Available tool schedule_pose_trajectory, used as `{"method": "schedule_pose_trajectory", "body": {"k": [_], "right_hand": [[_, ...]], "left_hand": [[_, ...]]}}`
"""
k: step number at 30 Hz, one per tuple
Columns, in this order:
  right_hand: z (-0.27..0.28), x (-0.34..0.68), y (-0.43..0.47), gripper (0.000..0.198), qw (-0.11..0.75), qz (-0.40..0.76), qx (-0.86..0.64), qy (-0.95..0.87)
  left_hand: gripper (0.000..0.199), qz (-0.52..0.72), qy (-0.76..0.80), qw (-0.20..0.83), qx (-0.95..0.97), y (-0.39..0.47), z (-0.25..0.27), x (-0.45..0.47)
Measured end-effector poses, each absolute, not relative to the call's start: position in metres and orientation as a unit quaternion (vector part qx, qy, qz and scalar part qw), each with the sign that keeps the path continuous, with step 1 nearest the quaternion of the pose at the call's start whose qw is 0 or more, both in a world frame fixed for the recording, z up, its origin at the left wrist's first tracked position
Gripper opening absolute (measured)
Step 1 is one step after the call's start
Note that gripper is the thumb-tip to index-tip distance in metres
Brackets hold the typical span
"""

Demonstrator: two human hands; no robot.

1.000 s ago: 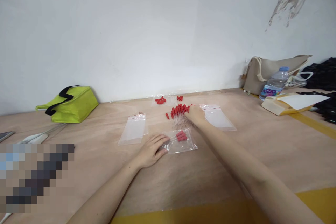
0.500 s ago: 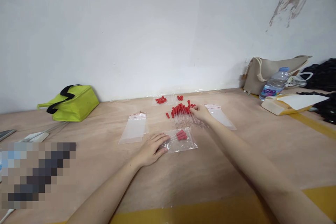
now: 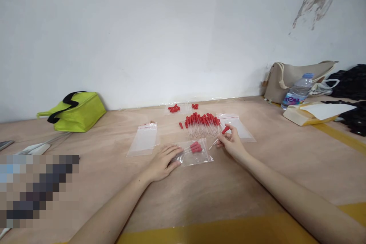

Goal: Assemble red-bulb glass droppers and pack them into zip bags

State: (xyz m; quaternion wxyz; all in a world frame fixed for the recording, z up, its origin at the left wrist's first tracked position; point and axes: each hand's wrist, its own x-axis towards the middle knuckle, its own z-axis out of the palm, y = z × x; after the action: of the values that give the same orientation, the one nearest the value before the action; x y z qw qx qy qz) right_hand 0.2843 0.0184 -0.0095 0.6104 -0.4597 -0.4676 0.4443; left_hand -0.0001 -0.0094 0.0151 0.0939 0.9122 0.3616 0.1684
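Observation:
My left hand (image 3: pixel 166 162) lies on the left end of a clear zip bag (image 3: pixel 206 157), fingers stretched out and thumb apart. Several droppers with red rubber bulbs (image 3: pixel 196 147) rest inside that bag. In my right hand (image 3: pixel 232 143) is a single dropper (image 3: pixel 225 130), pinched between the fingers; its red bulb points up and its clear tip slants down left toward the bag's open-looking right end. Behind the bag spreads a row of droppers (image 3: pixel 202 121), bulbs facing the wall. One loose dropper (image 3: pixel 181 125) sits at the row's left.
Flat zip bags lie left (image 3: pixel 143 139) and right (image 3: pixel 241 129) of the row. Filled dropper bags (image 3: pixel 174 108) sit by the wall. A lime-green bag (image 3: pixel 81 112) stands left. At right are a water bottle (image 3: pixel 297 91), a beige bag (image 3: pixel 276 84) and a paper packet (image 3: pixel 297 116).
My right hand has drawn back from the row toward me and now holds a dropper tilted beside the bag. My left hand stays on the bag.

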Motion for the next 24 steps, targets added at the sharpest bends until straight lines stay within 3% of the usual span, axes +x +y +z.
{"method": "schedule_pose_trajectory", "body": {"k": [13, 18, 24], "right_hand": [[-0.013, 0.269, 0.007, 0.056, 0.611, 0.493, -0.442, -0.435], [-0.011, 0.272, -0.001, 0.039, 0.544, 0.542, -0.452, -0.454], [-0.013, 0.281, -0.002, 0.029, 0.446, 0.454, -0.494, -0.593]], "left_hand": [[0.04, 0.171, 0.359, 0.087, 0.914, -0.008, 0.013, -0.001], [0.041, 0.168, 0.363, 0.089, 0.912, -0.008, 0.013, -0.001], [0.04, 0.166, 0.365, 0.092, 0.912, -0.008, 0.014, -0.001]]}}
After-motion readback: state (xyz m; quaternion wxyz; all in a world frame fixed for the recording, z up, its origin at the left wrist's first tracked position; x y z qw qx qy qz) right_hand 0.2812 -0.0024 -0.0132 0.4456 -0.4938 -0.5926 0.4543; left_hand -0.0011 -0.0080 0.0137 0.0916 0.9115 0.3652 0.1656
